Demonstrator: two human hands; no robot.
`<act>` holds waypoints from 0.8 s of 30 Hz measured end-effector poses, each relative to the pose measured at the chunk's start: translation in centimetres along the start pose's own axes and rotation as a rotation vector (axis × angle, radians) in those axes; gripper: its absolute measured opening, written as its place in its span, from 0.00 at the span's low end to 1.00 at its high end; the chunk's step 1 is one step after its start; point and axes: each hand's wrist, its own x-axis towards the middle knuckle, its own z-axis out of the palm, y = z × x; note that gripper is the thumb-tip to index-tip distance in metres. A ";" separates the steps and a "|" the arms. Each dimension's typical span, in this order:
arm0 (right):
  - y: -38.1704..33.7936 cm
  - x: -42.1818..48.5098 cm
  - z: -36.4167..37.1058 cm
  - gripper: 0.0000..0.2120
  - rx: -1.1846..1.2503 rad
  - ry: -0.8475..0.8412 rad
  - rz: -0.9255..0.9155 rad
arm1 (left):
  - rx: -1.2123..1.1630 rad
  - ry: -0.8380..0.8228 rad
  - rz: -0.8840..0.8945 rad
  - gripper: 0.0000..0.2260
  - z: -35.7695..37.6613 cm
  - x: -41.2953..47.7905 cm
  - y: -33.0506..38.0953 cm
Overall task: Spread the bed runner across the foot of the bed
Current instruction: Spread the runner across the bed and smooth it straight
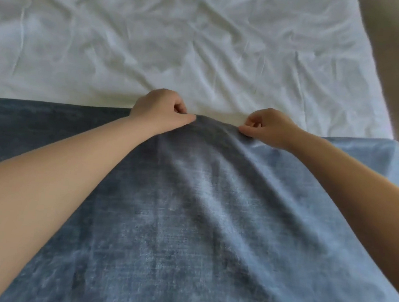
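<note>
The white bed sheet (180, 39) is creased. The blue bed runner (200, 211) lies across the bed's near edge, reaching the right side. Left hand (160, 109) and right hand (267, 128) each pinch its raised far edge; best lower evenly, keeping that edge straight.

The bed runner (200, 211) is cut off by the left and lower edges, its far edge partly covered by the left hand (159, 111) and right hand (267, 128). The fingertips are curled from sight.
</note>
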 end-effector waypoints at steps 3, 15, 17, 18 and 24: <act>3.1 -1.2 -1.4 0.07 0.040 0.015 -0.016 | -0.036 -0.043 0.080 0.08 1.8 0.9 3.2; 7.2 -1.2 -1.8 0.15 -0.107 0.219 0.000 | 0.076 0.078 -0.026 0.06 5.1 2.1 7.0; 9.2 -2.3 -3.2 0.15 -0.115 0.189 0.049 | 0.043 0.046 -0.003 0.07 5.6 2.5 8.2; 10.4 -2.8 -3.9 0.13 -0.107 0.181 0.082 | 0.015 0.029 0.019 0.08 6.0 2.6 9.0; 16.4 -5.3 -5.9 0.06 -0.175 0.250 0.141 | 0.031 0.026 0.132 0.05 9.1 3.7 13.7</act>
